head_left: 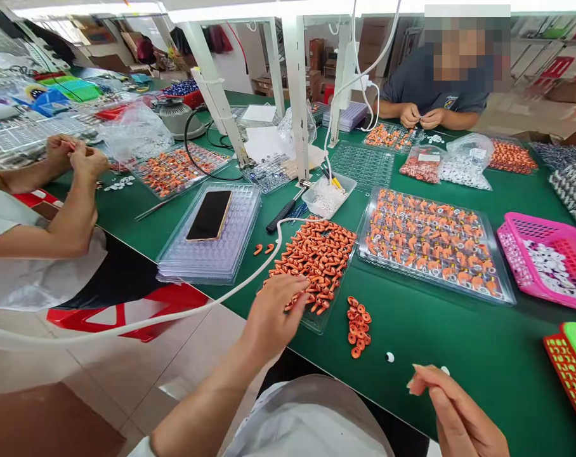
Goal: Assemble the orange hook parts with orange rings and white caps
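My left hand (276,314) reaches over a clear tray (316,325) heaped with orange hook-shaped plastic parts (319,254). Its thumb and fingers are apart, their tips among the parts at the near side of the heap. Lower right, my right hand (462,412) hovers above the green table with fingers bent and nothing visible between them. A small white piece (445,369) shows just behind its fingers, and a black-and-white piece (389,357) lies to its left. Between my hands sits a small pile of round orange caps (358,327).
Right of the heap stands a filled clear tray stack (502,293), then a pink basket (554,225). A phone (209,216) rests on stacked trays (174,270) at left. A white cable (240,285) crosses the near side. Co-workers' hands (81,158) work at left and others (424,119) opposite.
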Demonstrator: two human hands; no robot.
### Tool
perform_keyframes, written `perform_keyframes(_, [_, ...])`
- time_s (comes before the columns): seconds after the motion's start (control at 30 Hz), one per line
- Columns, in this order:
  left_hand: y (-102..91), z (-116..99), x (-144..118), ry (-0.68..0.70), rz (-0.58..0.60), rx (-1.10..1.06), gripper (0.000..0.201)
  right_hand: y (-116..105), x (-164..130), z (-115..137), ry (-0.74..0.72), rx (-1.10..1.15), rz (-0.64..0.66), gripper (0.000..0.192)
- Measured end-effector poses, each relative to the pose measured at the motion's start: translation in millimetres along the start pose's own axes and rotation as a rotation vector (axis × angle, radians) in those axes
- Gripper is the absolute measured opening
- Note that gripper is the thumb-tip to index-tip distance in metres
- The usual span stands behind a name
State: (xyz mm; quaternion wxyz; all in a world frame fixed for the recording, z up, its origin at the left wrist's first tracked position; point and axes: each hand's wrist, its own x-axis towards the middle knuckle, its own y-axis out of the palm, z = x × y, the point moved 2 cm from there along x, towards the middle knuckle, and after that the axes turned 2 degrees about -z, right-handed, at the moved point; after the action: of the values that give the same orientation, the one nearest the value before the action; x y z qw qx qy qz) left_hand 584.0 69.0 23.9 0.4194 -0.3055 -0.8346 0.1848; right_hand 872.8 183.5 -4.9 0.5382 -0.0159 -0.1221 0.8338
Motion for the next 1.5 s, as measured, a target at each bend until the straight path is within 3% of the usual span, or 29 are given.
perform_keyframes(0.1, [-12.6,16.0,-8.5,-0.047,0.011,0.094,0.016,11.4,8.1,13.5,-0.092,-0.061,0.084,0.023])
perform_keyframes(0.23, [-17.5,20.6,-26.6,-0.13,0.103,0.176,0.01,24.8,14.5,21.5,-0.207,-0.092,0.229,0.024])
perform_keyframes(0.47, [-15.9,22.1,-35.8,-0.196,0.176,0.161,0.01,34.2,14.7,20.0,-0.264,-0.174,0.292,0.024])
perform_keyframes(0.8, [-8.5,24.4,-33.2,-0.205,0.224,0.119,0.005,36.5,13.2,11.0,-0.26,-0.204,0.316,0.025])
perform_keyframes(1.5, [-6.0,24.5,-36.6,-0.2,0.182,0.13,0.009,38.5,15.3,11.7,-0.197,-0.167,0.281,0.022])
